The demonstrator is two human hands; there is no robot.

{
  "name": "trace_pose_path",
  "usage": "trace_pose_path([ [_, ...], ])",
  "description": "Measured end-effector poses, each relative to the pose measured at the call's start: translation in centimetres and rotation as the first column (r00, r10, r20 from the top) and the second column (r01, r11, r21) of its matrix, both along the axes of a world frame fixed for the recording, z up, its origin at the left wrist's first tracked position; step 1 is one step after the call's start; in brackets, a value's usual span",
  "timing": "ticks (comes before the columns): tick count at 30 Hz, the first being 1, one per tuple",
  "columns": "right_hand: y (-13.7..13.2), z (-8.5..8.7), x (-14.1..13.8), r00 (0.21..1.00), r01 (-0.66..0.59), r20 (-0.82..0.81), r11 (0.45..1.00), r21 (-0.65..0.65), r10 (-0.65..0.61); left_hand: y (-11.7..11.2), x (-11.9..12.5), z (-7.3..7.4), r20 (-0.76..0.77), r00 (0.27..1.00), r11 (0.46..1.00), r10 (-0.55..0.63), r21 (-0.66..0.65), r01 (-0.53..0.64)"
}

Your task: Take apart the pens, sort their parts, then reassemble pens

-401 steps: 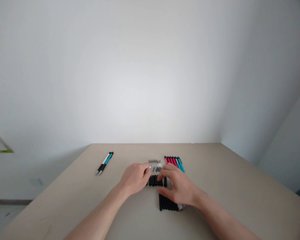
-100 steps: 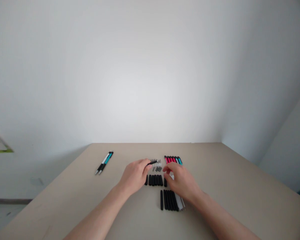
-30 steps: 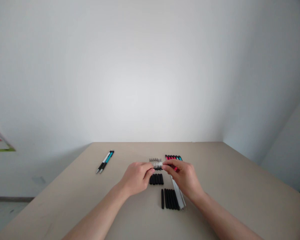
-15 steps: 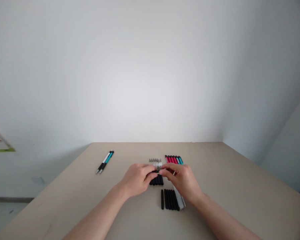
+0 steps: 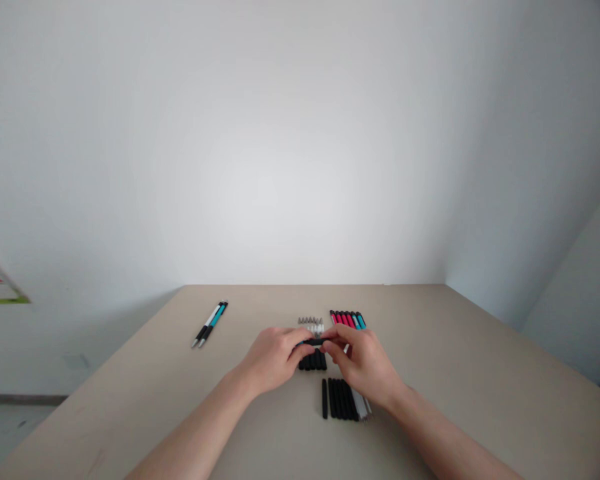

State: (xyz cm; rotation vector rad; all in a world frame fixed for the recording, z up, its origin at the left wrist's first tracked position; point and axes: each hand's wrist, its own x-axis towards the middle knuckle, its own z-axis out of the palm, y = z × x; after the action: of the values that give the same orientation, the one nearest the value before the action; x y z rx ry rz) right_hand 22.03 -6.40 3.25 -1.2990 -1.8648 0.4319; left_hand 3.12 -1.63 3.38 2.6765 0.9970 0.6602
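Note:
My left hand (image 5: 277,360) pinches a partly assembled pen (image 5: 316,342) that lies level between both hands. Its black grip shows in the middle, and a bit of blue peeks out by the left fingers. At the other end, the thumb and fingertips of my right hand (image 5: 360,357) close on it; the very tip is hidden by the fingers. Just below sits a row of black pen parts (image 5: 313,361). Small white pieces (image 5: 317,329) lie right behind the fingers, with a row of metal cone tips (image 5: 310,321) beyond them.
Two finished-looking pens (image 5: 210,325) lie on the left of the table (image 5: 260,433). Pink and blue barrels (image 5: 349,319) are lined up behind my right hand. Nearer are black grips (image 5: 341,400) and thin white refills (image 5: 361,405). A wall (image 5: 300,167) rises behind.
The black grip of the held pen now shows between the hands, where a small grey piece showed before. My right fingers have shifted slightly to the right; the left hand stays put.

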Motion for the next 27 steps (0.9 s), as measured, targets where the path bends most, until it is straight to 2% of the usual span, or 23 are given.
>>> trace_pose_path([
  [7, -0.15, 0.24, -0.09, 0.997, -0.015, 0.078, 1.0, -0.025, 0.017, -0.21, -0.05, 0.21, -0.004, 0.999, 0.999, -0.047, -0.026, 0.047],
  [18, -0.1, -0.13, -0.19, 0.978, -0.02, 0.207, 1.0, -0.02, 0.023, -0.22, 0.03, 0.44, -0.086, 0.995, 0.997, -0.059, 0.053, 0.064],
  [27, 0.12, -0.1, -0.11, 0.974, -0.066, 0.214, 0.996, -0.055, 0.077, -0.39, -0.05, 0.64, -0.114, 0.991, 0.997, -0.064, 0.043, 0.069],
])
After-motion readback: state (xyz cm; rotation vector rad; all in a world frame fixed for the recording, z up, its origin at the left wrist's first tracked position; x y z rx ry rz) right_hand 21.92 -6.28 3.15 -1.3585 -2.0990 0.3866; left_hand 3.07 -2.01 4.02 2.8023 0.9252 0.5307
